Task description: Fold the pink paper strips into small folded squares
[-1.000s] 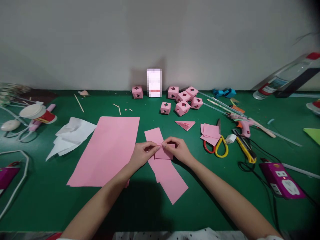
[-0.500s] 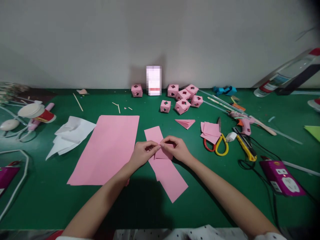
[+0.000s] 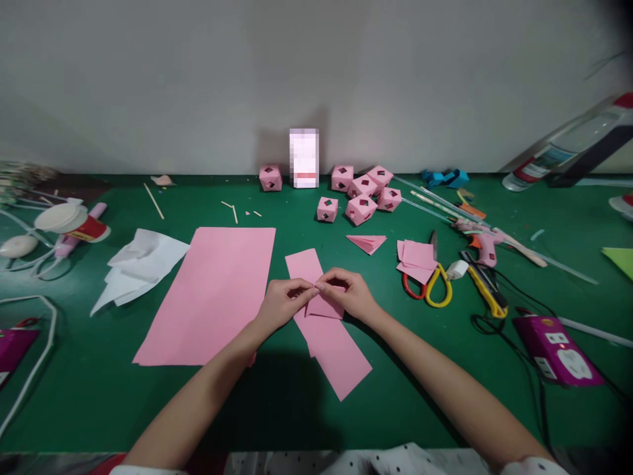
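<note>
A small square of pink paper is pinched along its far edge by both hands, fingertips meeting at the middle. My left hand grips it from the left with thumb and forefinger, while my right hand pinches it from the right. Under the square lie long pink paper strips, slanting toward me. Left of the hands is a large pink sheet. A folded pink paper triangle and a pile of small pink squares lie to the right.
Several pink paper cubes sit near the wall beside an upright phone. Scissors, a utility knife, a glue gun and a purple power box occupy the right. Crumpled white paper and a paper cup are left.
The hands stay almost in place. The near right corner of the small pink square has shifted slightly toward me and to the right.
</note>
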Demonstrator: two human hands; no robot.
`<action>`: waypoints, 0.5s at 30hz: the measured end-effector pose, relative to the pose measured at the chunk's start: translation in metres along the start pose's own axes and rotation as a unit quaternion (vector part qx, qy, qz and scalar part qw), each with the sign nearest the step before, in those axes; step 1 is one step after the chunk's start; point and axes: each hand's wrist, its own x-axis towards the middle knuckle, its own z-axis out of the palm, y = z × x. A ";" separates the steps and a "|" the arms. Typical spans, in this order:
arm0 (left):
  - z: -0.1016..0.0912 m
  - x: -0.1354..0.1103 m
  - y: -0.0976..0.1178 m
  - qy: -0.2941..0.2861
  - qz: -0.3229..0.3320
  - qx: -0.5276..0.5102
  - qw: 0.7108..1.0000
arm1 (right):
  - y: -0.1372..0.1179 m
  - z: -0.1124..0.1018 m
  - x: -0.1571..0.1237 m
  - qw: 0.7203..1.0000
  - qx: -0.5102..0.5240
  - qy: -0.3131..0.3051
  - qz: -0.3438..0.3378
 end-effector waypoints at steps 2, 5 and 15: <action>0.000 0.000 0.001 -0.008 0.001 -0.001 1.000 | 0.001 0.000 0.000 1.000 0.005 0.008 0.009; 0.000 -0.001 0.000 -0.033 0.002 -0.010 0.999 | 0.003 -0.002 0.000 0.998 0.030 0.043 0.035; 0.001 -0.003 -0.002 -0.037 0.035 0.038 0.998 | 0.009 -0.003 0.002 0.991 0.086 0.086 0.060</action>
